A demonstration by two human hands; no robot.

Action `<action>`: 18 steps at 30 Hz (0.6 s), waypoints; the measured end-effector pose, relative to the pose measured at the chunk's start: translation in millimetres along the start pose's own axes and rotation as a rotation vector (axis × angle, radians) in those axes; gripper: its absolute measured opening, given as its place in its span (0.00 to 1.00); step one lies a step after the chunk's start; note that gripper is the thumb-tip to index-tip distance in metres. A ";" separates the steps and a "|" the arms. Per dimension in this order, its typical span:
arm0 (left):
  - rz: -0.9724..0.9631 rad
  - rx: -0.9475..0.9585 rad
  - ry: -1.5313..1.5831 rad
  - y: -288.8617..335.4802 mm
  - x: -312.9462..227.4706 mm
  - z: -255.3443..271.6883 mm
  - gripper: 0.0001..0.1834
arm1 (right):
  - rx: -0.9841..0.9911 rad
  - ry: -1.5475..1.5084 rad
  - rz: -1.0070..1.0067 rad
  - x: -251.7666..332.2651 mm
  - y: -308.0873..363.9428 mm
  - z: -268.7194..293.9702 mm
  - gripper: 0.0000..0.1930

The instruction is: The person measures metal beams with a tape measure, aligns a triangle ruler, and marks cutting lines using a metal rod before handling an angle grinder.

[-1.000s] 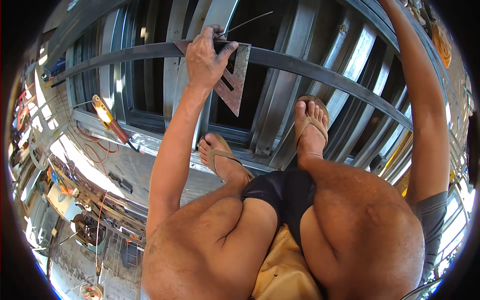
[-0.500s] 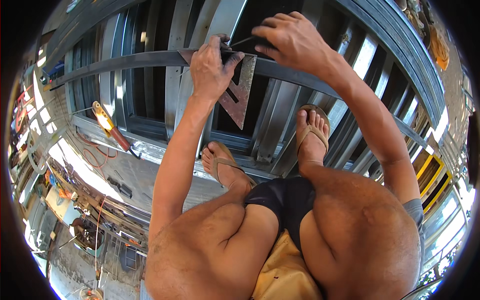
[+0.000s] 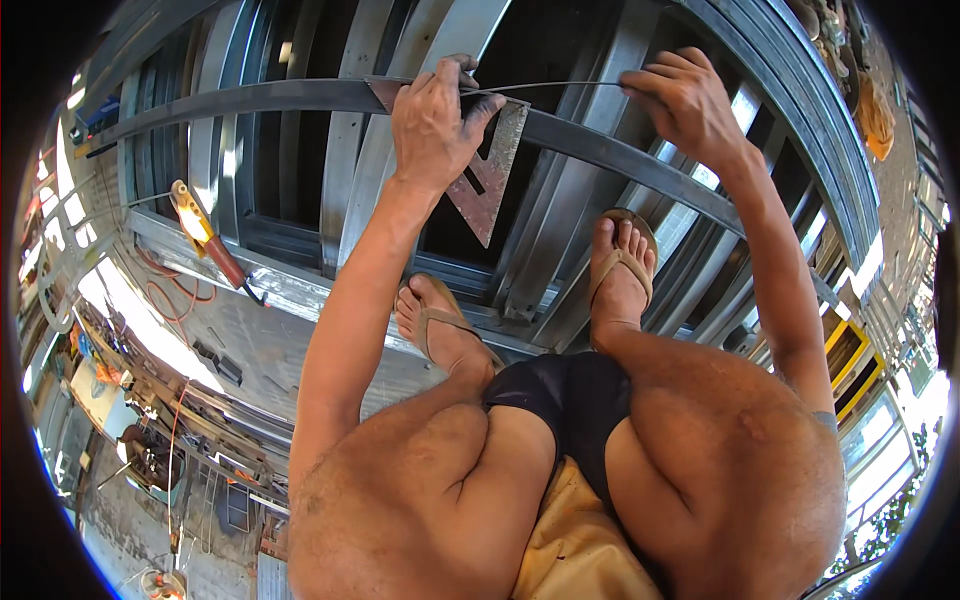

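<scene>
A: Change since half a second ago: the right hand (image 3: 680, 105) has drawn away to the right along the steel bar (image 3: 250, 100). It was bunched close over the left hand (image 3: 432, 125) at the rusty triangular square (image 3: 490, 185); now the two hands are well apart.

B: And the thin metal rod (image 3: 550, 85)?

A: Pinched at its right end by the right fingertips, a narrow grip. Its left end reaches the left thumb at the square's upper edge. Judgement: the rod has been pulled out along the bar, so a scribing or marking pass looks just made, or about to be.

B: Left hand's grip?

A: Fingers curled over the bar and the square's top edge, pressing the square flat against the bar. Closed on it.

B: Orientation?

A: Rod's long axis runs left-right, nearly level, just above the bar. The square hangs with its base on the bar and its apex pointing down toward the sandalled feet (image 3: 620, 265).

B: Surroundings?

A: A yellow-handled tool (image 3: 205, 235) lies on the frame, well left.
</scene>
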State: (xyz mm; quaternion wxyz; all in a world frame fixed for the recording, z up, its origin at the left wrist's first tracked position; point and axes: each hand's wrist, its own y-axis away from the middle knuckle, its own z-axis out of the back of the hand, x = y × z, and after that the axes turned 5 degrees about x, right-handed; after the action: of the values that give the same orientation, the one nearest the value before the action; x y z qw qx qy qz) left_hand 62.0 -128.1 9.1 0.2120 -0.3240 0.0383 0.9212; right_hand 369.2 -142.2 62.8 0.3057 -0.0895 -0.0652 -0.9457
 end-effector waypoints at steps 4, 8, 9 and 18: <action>-0.013 -0.017 0.000 -0.4 -1.7 1.4 0.25 | -0.056 -0.068 -0.121 -18.5 49.3 8.9 0.08; -0.018 -0.023 0.023 -0.6 -1.0 -0.8 0.24 | -0.158 -0.092 -0.403 -28.3 109.3 11.9 0.08; -0.019 -0.022 0.021 0.0 0.2 -0.3 0.24 | -0.269 -0.200 -0.514 -24.0 117.5 10.5 0.07; -0.126 -0.035 -0.101 -0.4 0.2 -0.1 0.16 | -0.815 -1.463 -0.704 29.0 118.7 -30.5 0.07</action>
State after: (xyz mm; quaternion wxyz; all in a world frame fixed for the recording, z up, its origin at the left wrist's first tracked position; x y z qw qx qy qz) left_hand 62.0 -127.7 8.9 0.2654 -0.2827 -0.0090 0.9217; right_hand 412.1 -259.5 47.3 -0.1739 -0.7439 0.0729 -0.6411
